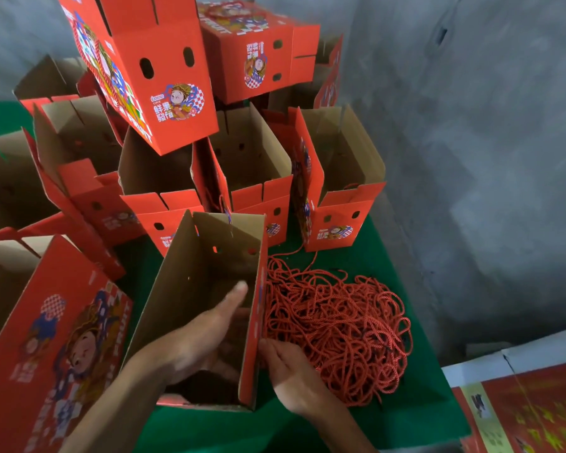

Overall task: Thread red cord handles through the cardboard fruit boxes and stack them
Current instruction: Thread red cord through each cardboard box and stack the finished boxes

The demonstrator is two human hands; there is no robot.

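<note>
An open red cardboard fruit box (190,276) stands on the green table in front of me, brown inside. My left hand (203,335) reaches down inside it, fingers straight against the right wall. My right hand (288,371) lies flat on the outside of that same wall, fingers extended, at the edge of a big tangled heap of red cord (337,328). Neither hand visibly holds a cord. Behind, several open red boxes (252,178) stand in rows, with two more boxes (144,67) stacked tilted on top of them.
Another printed red box (49,338) lies at the left. The green table (415,416) ends at the right near a grey concrete wall (471,158). Flat printed cardboard (530,407) lies at the lower right, beyond the table's edge.
</note>
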